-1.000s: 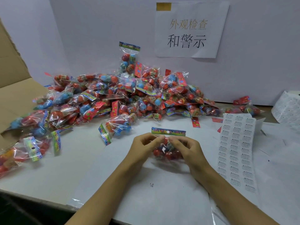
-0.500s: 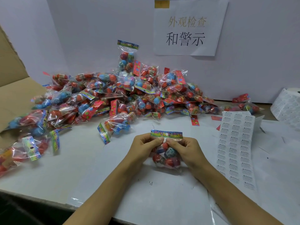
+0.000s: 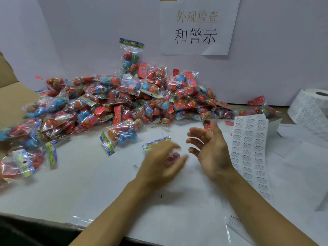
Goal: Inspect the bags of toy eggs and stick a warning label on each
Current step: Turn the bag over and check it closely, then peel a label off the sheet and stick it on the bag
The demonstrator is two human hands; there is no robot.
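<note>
One clear bag of toy eggs (image 3: 171, 156) with a colourful header card sits low over the white table, mostly hidden behind my left hand (image 3: 162, 163). That hand is motion-blurred and its fingers curl round the bag. My right hand (image 3: 210, 148) hovers just right of the bag, apart from it, with its fingers spread and nothing in it. A sheet of small printed warning labels (image 3: 250, 148) lies flat directly to the right of my right hand.
A big heap of bagged toy eggs (image 3: 124, 100) fills the back of the table against the wall. More bags spill from a cardboard box (image 3: 10, 96) on the left. A roll of labels (image 3: 310, 107) stands at the far right. A paper sign (image 3: 197, 25) hangs on the wall.
Both hands held the bag by its top before. My right hand has now let go and opened to the right, while my left hand swings the bag, blurred, tilting its header card.
</note>
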